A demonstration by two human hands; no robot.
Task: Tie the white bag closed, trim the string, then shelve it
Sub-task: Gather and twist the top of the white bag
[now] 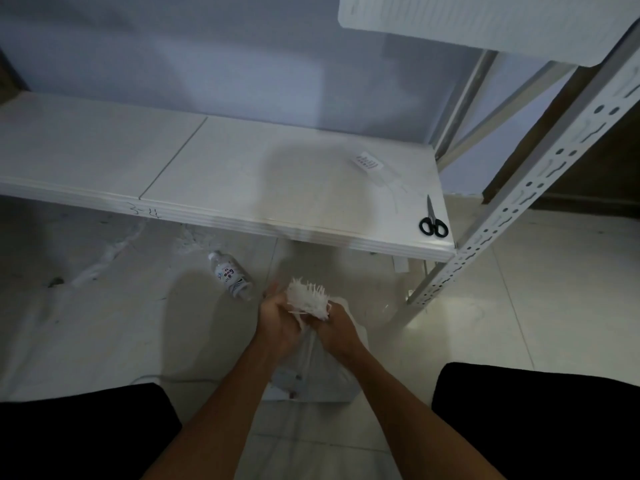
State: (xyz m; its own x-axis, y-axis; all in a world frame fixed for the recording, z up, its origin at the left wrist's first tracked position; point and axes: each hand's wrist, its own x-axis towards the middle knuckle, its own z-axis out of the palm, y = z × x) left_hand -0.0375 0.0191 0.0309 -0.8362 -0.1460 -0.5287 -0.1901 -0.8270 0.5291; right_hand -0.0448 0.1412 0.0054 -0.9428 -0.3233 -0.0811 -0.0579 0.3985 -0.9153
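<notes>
A white woven bag (313,372) stands on the floor between my knees, its frayed mouth (308,297) bunched together and sticking up. My left hand (277,318) grips the gathered neck from the left. My right hand (337,327) clutches the neck from the right, fingers closed around it. A thin white string seems to run across the neck between my hands, though it is hard to make out. Black-handled scissors (433,220) lie shut on the white shelf (242,174), near its front right corner, above and right of the bag.
A plastic bottle (231,274) lies on the tiled floor left of the bag. A small printed label (368,161) and loose string pieces rest on the shelf's right part. A perforated metal upright (512,202) stands at right. A higher shelf (485,19) overhangs the top right.
</notes>
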